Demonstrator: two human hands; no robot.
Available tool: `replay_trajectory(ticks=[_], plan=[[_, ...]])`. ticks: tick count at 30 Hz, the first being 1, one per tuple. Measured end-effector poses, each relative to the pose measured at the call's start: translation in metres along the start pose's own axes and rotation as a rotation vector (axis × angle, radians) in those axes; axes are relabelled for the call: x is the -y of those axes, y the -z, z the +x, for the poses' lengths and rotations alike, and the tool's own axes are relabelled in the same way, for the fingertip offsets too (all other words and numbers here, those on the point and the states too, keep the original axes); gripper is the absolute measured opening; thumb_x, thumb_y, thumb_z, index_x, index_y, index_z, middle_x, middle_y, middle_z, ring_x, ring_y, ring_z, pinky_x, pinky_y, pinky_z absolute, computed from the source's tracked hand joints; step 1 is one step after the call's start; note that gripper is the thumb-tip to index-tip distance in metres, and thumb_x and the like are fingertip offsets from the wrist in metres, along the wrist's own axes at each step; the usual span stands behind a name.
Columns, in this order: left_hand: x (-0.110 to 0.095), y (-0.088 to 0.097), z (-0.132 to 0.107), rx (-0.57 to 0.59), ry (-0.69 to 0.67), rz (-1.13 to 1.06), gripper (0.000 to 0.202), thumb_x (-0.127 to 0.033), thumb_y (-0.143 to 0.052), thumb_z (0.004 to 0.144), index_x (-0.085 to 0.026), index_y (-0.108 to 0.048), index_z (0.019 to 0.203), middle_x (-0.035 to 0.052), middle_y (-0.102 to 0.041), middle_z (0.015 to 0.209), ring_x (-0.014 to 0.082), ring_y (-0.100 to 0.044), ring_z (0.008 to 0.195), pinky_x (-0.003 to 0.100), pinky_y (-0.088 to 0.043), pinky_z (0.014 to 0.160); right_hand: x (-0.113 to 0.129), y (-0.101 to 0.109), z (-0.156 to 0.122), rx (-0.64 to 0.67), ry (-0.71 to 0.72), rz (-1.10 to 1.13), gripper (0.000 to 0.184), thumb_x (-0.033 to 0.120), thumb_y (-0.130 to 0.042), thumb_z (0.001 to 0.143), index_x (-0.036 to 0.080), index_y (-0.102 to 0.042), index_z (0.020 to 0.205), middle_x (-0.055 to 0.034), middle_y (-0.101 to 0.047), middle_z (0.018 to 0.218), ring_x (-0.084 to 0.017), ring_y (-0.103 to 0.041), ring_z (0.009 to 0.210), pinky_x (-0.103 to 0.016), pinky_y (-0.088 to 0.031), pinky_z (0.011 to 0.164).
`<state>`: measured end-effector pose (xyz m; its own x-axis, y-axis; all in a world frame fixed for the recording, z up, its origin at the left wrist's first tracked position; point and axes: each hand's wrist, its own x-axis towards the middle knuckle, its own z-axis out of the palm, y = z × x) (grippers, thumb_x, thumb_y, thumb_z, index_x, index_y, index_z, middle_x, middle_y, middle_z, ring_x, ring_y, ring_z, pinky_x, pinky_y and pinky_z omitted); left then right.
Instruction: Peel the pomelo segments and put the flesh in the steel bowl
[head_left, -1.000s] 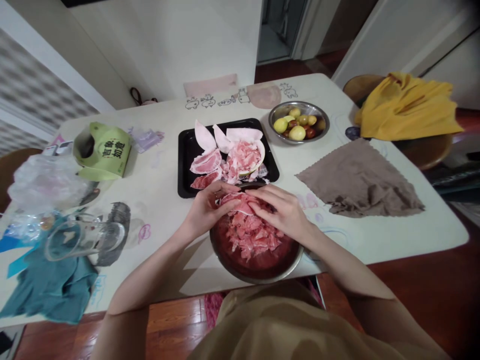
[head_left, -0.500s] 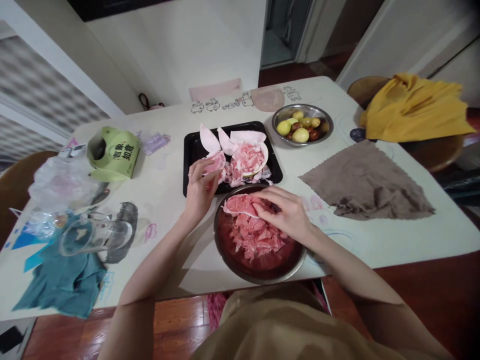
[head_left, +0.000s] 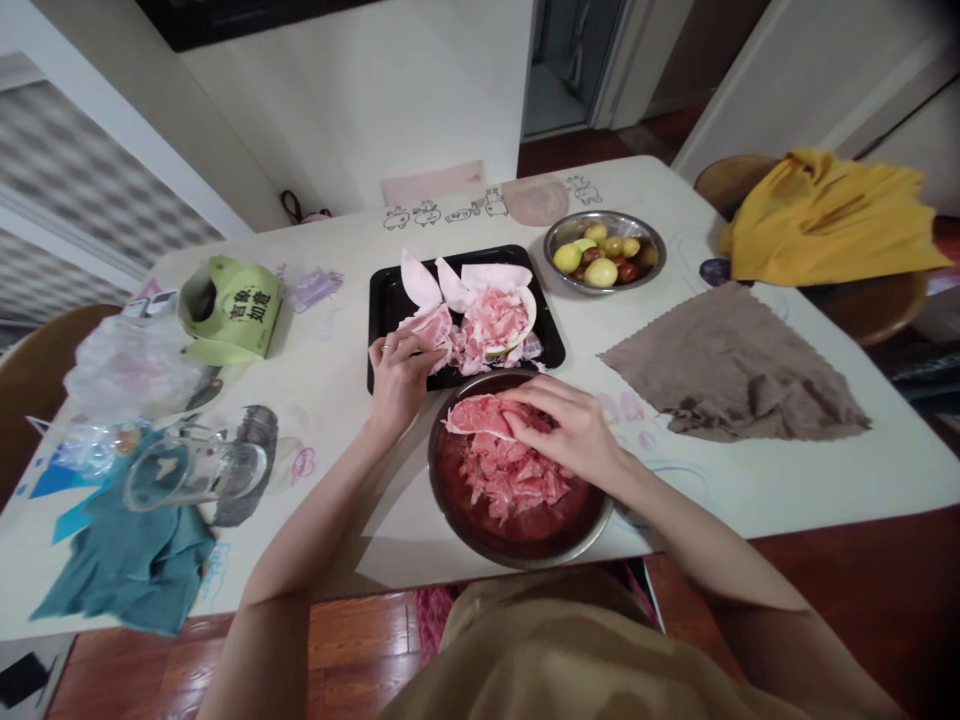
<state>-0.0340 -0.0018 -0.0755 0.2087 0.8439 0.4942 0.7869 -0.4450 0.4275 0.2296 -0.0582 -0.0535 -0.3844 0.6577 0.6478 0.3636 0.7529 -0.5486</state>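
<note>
While right hand (head_left: pixel 574 425) pinches pink segment (head_left: pixel 474 415) within bowl rim (head_left: pixel 540 560), left hand (head_left: pixel 399 380) over tray edge (head_left: pixel 374 310), grip unclear

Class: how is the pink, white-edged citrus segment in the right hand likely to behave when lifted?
The pink, white-edged citrus segment is probably fragile: similar torn pulp lies in the round metal bowl below. Its exposed flesh looks moist, so it may be slippery. Its thin white edge suggests some bending.

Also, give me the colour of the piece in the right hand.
The piece is pinkish red with a pale edge, best seen in the head view.
</note>
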Motion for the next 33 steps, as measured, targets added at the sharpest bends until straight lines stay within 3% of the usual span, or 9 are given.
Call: replay_trajectory(ticks=[3, 7, 11, 14, 16, 17, 23, 28, 33], plan=[[0.0, -0.001, 0.0, 0.027, 0.015, -0.03, 0.012, -0.035, -0.07, 0.095, -0.029, -0.081, 0.094, 0.0027, -0.075, 0.084, 0.0263, -0.063, 0.1, 0.051, -0.029, 0.109, 0.0, 0.0, 0.0, 0.005, -0.002, 0.004, 0.017, 0.016, -0.062, 0.095, 0.018, -0.073, 0.107, -0.0068, -0.076, 0.092, -0.017, -0.071, 0.082, -0.033, -0.061, 0.075], [-0.012, 0.005, 0.001, 0.071, 0.034, -0.149, 0.023, -0.029, -0.058, 0.1, -0.027, -0.08, 0.106, 0.0081, -0.079, 0.106, 0.029, -0.063, 0.12, 0.055, -0.03, 0.115, 0.0, 0.0, 0.001, 0.007, -0.002, -0.001, 0.015, 0.015, -0.063, 0.095, 0.017, -0.072, 0.106, -0.0069, -0.075, 0.091, -0.017, -0.07, 0.081, -0.031, -0.06, 0.075], [-0.038, 0.021, 0.0, 0.088, 0.083, -0.421, 0.028, -0.039, -0.059, 0.101, -0.023, -0.077, 0.115, 0.0095, -0.078, 0.115, 0.0247, -0.069, 0.114, 0.042, -0.051, 0.103, 0.001, 0.002, 0.001, -0.029, -0.006, -0.039, 0.014, 0.016, -0.061, 0.097, 0.017, -0.071, 0.107, -0.0067, -0.075, 0.093, -0.016, -0.07, 0.083, -0.032, -0.061, 0.077], [-0.06, 0.029, -0.006, 0.276, 0.013, -0.583, 0.038, -0.04, -0.078, 0.088, -0.021, -0.075, 0.12, 0.0107, -0.078, 0.119, 0.0244, -0.072, 0.112, 0.038, -0.054, 0.102, 0.001, 0.003, -0.001, -0.004, 0.078, -0.107, 0.021, 0.015, -0.06, 0.097, 0.016, -0.07, 0.116, -0.0084, -0.075, 0.098, -0.018, -0.07, 0.089, -0.036, -0.062, 0.083], [-0.071, 0.031, -0.012, 0.308, -0.06, -0.623, 0.054, -0.04, -0.088, 0.076, -0.02, -0.074, 0.124, 0.0122, -0.076, 0.123, 0.0266, -0.071, 0.116, 0.038, -0.054, 0.105, 0.0, 0.005, -0.003, 0.011, 0.176, -0.182, 0.029, 0.015, -0.061, 0.097, 0.016, -0.067, 0.125, -0.0098, -0.076, 0.102, -0.02, -0.071, 0.093, -0.038, -0.063, 0.085], [-0.076, 0.03, -0.015, 0.328, -0.065, -0.624, 0.053, -0.038, -0.088, 0.077, -0.02, -0.073, 0.125, 0.012, -0.077, 0.122, 0.0259, -0.073, 0.114, 0.038, -0.056, 0.103, 0.0, 0.006, -0.004, 0.005, 0.227, -0.225, 0.033, 0.015, -0.062, 0.097, 0.017, -0.066, 0.129, -0.0101, -0.077, 0.104, -0.021, -0.072, 0.094, -0.038, -0.063, 0.084], [-0.088, 0.028, -0.027, 0.25, 0.046, -0.607, 0.038, -0.032, -0.083, 0.083, -0.019, -0.075, 0.118, 0.0107, -0.079, 0.114, 0.0233, -0.076, 0.104, 0.035, -0.059, 0.098, 0.006, 0.015, -0.003, -0.072, 0.414, -0.43, 0.039, 0.015, -0.066, 0.095, 0.02, -0.066, 0.134, -0.0088, -0.08, 0.113, -0.023, -0.074, 0.101, -0.038, -0.065, 0.081], [-0.094, 0.032, -0.03, 0.26, 0.064, -0.682, 0.033, -0.029, -0.081, 0.086, -0.019, -0.074, 0.117, 0.0111, -0.078, 0.116, 0.0232, -0.075, 0.107, 0.037, -0.06, 0.1, 0.013, 0.018, -0.006, 0.026, 0.403, -0.369, 0.044, 0.011, -0.06, 0.097, 0.017, -0.062, 0.141, -0.0104, -0.078, 0.12, -0.023, -0.074, 0.11, -0.037, -0.066, 0.092], [-0.1, 0.039, -0.029, 0.229, -0.014, -0.72, 0.029, -0.021, -0.079, 0.087, -0.019, -0.075, 0.115, 0.012, -0.078, 0.118, 0.023, -0.075, 0.11, 0.037, -0.06, 0.101, 0.015, 0.02, -0.012, -0.053, 0.412, -0.292, 0.048, 0.011, -0.057, 0.099, 0.019, -0.056, 0.147, -0.0089, -0.075, 0.127, -0.022, -0.074, 0.116, -0.035, -0.066, 0.099]])
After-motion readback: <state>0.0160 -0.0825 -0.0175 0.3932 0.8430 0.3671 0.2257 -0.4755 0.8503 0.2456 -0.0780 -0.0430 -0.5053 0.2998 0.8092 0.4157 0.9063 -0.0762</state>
